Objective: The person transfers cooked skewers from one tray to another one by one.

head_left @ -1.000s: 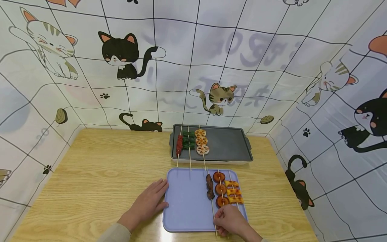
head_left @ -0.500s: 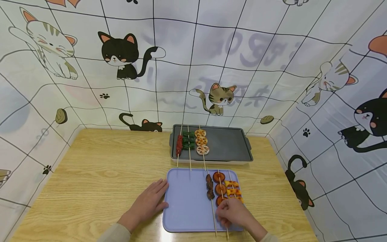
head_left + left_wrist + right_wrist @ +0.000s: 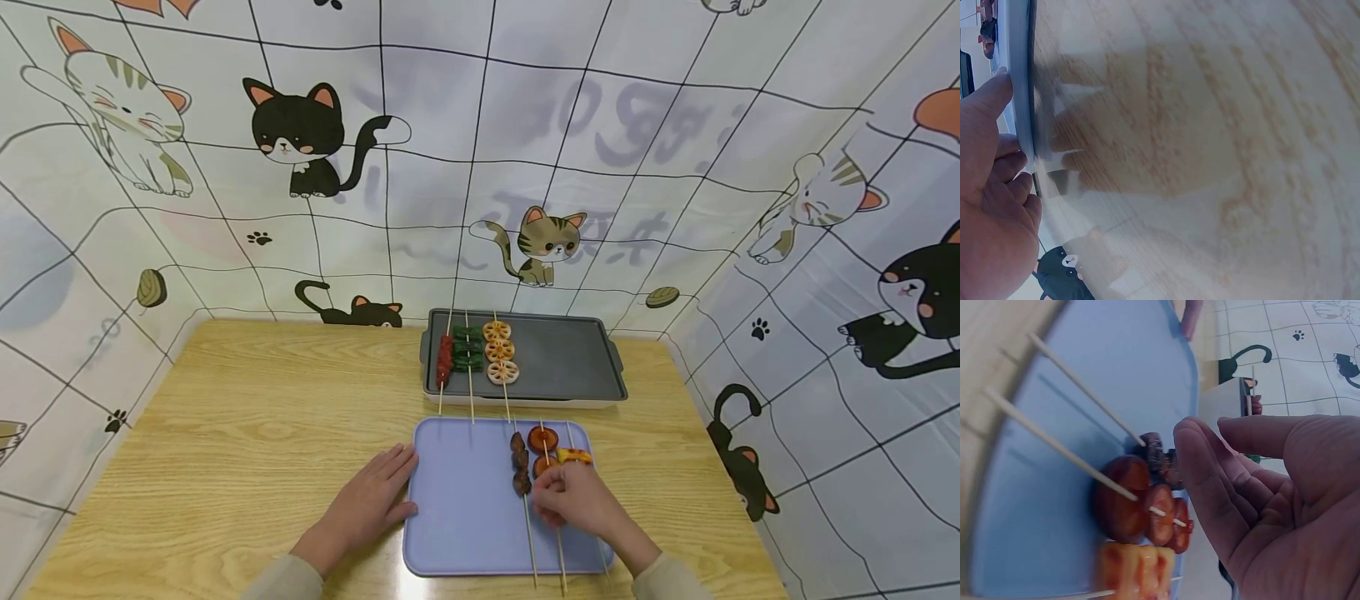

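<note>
My left hand (image 3: 371,496) lies flat with its fingertips against the left rim of a lavender tray (image 3: 465,500); in the left wrist view the thumb (image 3: 994,94) touches the tray's side. Over the tray's right part hovers my right hand (image 3: 576,500), fingers loosely bent, thumb and forefinger apart with nothing between them in the right wrist view. Beneath and beside it lie a skewer of dark brown meat chunks (image 3: 520,454), a skewer of glossy reddish-brown round slices (image 3: 1119,497) and a skewer of yellow sauced pieces (image 3: 573,456). The hand partly hides the latter two in the head view.
Behind the tray stands a dark grey griddle (image 3: 562,358). On its left side lie a red meat skewer (image 3: 445,360), a green vegetable skewer (image 3: 468,350) and a lotus root skewer (image 3: 500,350), sticks pointing toward the tray. A cat-patterned curtain (image 3: 420,183) surrounds the wooden table (image 3: 285,400).
My right hand has let go of a stick near the tray's front edge and moved up over the brown slices and yellow pieces. My left hand has stayed still.
</note>
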The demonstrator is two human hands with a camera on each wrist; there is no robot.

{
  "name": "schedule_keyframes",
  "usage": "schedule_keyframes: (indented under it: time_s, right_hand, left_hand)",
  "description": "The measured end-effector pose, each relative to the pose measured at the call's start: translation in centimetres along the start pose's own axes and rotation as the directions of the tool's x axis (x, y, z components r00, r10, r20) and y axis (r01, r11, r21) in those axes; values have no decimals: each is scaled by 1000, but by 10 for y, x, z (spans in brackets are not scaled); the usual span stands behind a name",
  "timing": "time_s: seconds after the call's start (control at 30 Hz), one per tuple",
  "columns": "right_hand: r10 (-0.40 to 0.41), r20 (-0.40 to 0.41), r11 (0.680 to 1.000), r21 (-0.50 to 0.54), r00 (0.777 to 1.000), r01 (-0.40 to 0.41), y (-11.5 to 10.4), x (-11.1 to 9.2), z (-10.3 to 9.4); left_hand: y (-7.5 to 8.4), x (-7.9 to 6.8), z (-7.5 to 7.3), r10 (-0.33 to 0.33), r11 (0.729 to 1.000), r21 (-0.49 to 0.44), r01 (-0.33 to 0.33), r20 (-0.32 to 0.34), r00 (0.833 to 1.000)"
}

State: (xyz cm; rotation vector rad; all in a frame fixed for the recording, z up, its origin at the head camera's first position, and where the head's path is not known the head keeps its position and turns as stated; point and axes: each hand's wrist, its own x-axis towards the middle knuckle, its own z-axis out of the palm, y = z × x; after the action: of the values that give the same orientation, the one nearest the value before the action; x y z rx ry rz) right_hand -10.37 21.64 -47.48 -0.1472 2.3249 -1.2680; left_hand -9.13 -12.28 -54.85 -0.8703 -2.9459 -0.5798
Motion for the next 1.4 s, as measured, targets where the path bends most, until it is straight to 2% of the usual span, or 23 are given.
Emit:
schedule_keyframes:
  time_s: [0.17, 0.33, 0.47, 0.67, 0.93, 1.1, 1.4]
  right_hand:
    - [-44, -18, 998, -55, 999, 43, -14, 9, -3]
    - [-76, -56, 991, -119, 996, 69, -29, 19, -7]
    - [-60, -120, 982, -185, 991, 37, -38, 29, -9]
    - [-50, -201, 959, -284, 978, -10, -48, 48, -10]
    - [-129, -267, 901, -435, 955, 0, -55, 64, -11]
    - [-159, -290, 888, -459, 944, 9, -53, 74, -12]
    - [-113, -299, 898, -438, 947, -31, -47, 90, -11]
  left_hand:
    - [-1, -1, 0, -22, 1000, -16, 22, 7, 1000]
    - [-2, -1, 1, -13, 1000, -15, 13, -19, 1000]
    - [-3, -1, 3, -8, 1000, -10, 8, -23, 1000]
    - [-2, -2, 2, 3, 1000, -6, -3, -41, 999]
    - [-1, -1, 1, -3, 1000, -8, 3, -25, 1000]
    - [-2, -1, 2, 6, 1000, 2, -6, -35, 999]
    - [-2, -1, 2, 1, 1000, 2, -1, -15, 1000]
